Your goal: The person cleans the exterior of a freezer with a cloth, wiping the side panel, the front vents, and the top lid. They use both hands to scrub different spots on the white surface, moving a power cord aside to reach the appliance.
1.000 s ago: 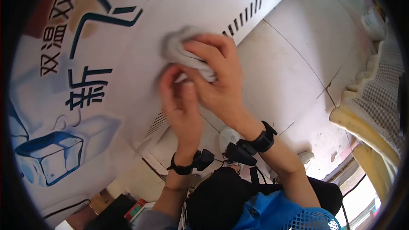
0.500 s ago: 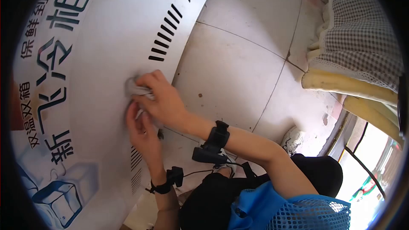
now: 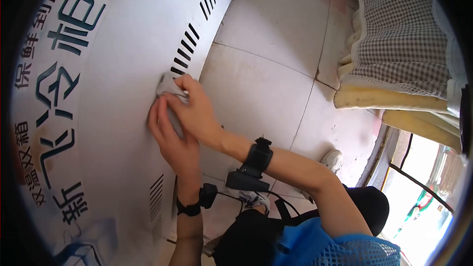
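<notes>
Cloth [image 3: 166, 85] bunches in your right hand [image 3: 196, 114], fingers curled, presumably for pressure; left hand [image 3: 178, 143] fingers slightly parted, hold unclear.

The crumpled light-grey cloth [image 3: 167, 86] is plain, the broad white panel [image 3: 123, 113] bears dark teal characters [image 3: 69, 37] and slanted black slots [image 3: 187, 47], the draped brown-and-white fabric [image 3: 401, 39] is checked, and the mesh garment [image 3: 359, 252] bright blue.

From my remote seat I can't see the part of the crumpled grey cloth [image 3: 170, 85] beneath the right hand's grip [image 3: 198, 116], while the bottom edge cuts off the blue printed ice cube [image 3: 80, 252] and the top edge crops the brown-and-white checked fabric curtain [image 3: 404, 44].
</notes>
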The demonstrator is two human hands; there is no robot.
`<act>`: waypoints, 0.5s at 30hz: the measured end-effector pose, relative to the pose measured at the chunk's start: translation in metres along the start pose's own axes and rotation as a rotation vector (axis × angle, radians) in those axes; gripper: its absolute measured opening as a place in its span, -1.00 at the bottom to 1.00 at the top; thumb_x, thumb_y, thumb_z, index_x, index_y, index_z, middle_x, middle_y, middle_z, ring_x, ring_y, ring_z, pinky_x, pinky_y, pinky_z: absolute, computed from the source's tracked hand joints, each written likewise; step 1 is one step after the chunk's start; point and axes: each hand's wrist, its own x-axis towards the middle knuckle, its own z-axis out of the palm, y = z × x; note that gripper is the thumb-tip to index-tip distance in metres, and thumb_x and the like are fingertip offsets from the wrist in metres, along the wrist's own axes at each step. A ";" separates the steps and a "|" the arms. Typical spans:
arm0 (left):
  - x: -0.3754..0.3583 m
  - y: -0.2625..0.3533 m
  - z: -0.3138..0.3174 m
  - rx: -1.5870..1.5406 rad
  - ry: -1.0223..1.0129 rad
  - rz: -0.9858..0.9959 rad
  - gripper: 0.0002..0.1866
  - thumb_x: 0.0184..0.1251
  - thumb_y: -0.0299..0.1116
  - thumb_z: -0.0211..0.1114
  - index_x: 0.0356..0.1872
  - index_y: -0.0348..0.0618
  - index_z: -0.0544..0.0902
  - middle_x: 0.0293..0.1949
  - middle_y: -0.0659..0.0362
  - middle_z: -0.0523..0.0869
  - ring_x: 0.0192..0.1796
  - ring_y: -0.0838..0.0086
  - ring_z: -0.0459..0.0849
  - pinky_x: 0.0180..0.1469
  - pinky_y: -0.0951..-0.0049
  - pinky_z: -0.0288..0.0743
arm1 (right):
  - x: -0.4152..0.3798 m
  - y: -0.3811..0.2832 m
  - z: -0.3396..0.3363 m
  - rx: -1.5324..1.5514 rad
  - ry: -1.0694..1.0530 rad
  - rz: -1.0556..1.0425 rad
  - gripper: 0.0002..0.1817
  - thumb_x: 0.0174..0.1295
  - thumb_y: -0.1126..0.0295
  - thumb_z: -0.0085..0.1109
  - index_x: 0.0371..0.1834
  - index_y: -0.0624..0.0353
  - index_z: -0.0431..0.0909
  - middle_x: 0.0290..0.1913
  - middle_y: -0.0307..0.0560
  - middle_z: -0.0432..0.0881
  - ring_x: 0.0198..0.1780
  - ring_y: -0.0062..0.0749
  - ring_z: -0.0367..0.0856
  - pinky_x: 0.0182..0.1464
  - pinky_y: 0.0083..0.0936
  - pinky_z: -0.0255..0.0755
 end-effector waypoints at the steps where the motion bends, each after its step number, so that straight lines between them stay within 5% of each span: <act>1: 0.004 0.002 -0.001 -0.064 0.109 0.096 -0.48 0.33 -0.39 0.19 0.31 -0.22 0.34 0.28 -0.03 0.36 0.29 0.12 0.39 0.17 0.23 0.39 | 0.002 -0.017 0.001 -0.010 0.005 -0.001 -0.74 0.22 0.33 0.18 -0.12 0.18 0.39 -0.13 0.08 0.40 -0.27 -0.04 0.48 -0.18 -0.31 0.41; 3: 0.016 0.013 -0.008 -0.086 0.295 0.268 -0.40 0.37 -0.19 0.18 0.32 -0.32 0.29 0.29 -0.08 0.35 0.27 0.07 0.40 0.21 0.15 0.36 | 0.009 -0.072 0.006 -0.041 0.084 -0.132 -0.74 0.24 0.35 0.18 -0.14 0.24 0.39 -0.26 -0.01 0.48 -0.16 -0.34 0.45 -0.12 -0.44 0.38; 6: 0.041 0.022 -0.017 -0.021 0.441 0.364 -0.36 0.36 -0.10 0.21 0.31 -0.32 0.30 0.26 -0.08 0.39 0.27 0.08 0.42 0.24 0.14 0.34 | 0.028 -0.096 0.009 -0.047 0.106 -0.363 -0.72 0.28 0.31 0.12 -0.10 0.26 0.35 -0.28 0.02 0.48 -0.18 -0.34 0.47 -0.15 -0.44 0.39; 15: 0.083 0.038 0.006 -0.173 0.473 0.438 -0.46 0.35 -0.21 0.24 0.23 -0.35 0.39 0.23 -0.08 0.44 0.26 0.06 0.43 0.26 0.13 0.33 | 0.077 -0.097 -0.013 -0.033 -0.015 -0.218 -0.67 0.39 0.20 0.00 -0.04 0.26 0.26 -0.22 0.04 0.52 -0.22 -0.38 0.50 -0.18 -0.45 0.41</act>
